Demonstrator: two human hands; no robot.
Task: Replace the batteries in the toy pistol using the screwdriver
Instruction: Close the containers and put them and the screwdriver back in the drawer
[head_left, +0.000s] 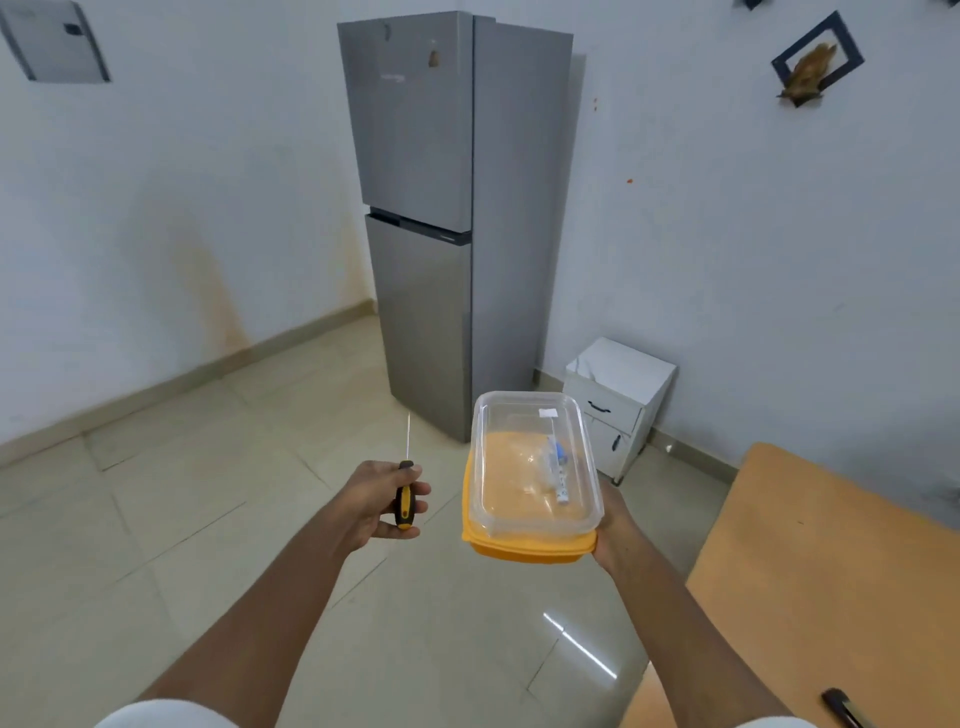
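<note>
My left hand (382, 501) grips a screwdriver (405, 499) by its black and yellow handle, with the thin metal shaft pointing up and away. My right hand (615, 530) holds up a clear plastic container (535, 467) that sits on a yellow lid. Inside the container lies a small bag with blue and white pieces (557, 467); I cannot tell what they are. The toy pistol is not in view.
A tall grey fridge (441, 208) stands ahead against the white wall. A small white cabinet (618, 405) is to its right. A wooden table (810, 571) fills the lower right, with a dark object (844, 706) at its near edge. Tiled floor lies below.
</note>
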